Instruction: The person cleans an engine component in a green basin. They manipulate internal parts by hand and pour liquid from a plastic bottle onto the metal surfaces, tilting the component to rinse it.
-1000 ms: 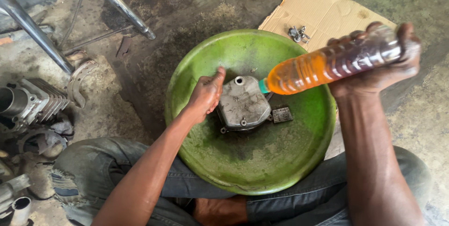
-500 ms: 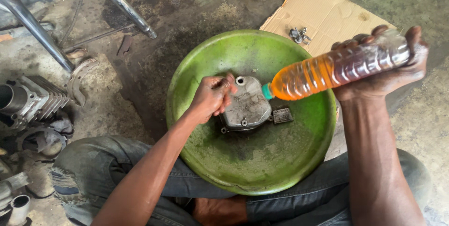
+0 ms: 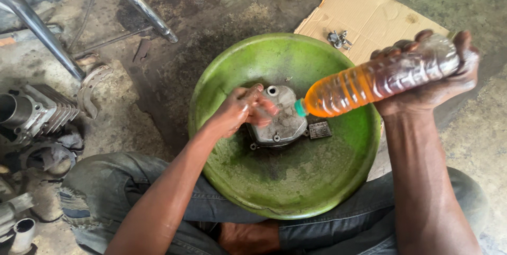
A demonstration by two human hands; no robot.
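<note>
- A clear plastic bottle [image 3: 377,78] of orange liquid lay tilted at three o'clock, ribbed, its green cap pointing toward the centre, gripped by the right hand [image 3: 433,78].
- A flattened sheet of brown cardboard [image 3: 364,15] lay at one o'clock, a corner tucked beneath the green basin [image 3: 248,191].

Left hand [image 3: 240,111] lowered, fingers spread; right hand [image 3: 433,75] raised, fingers curled tight.
</note>
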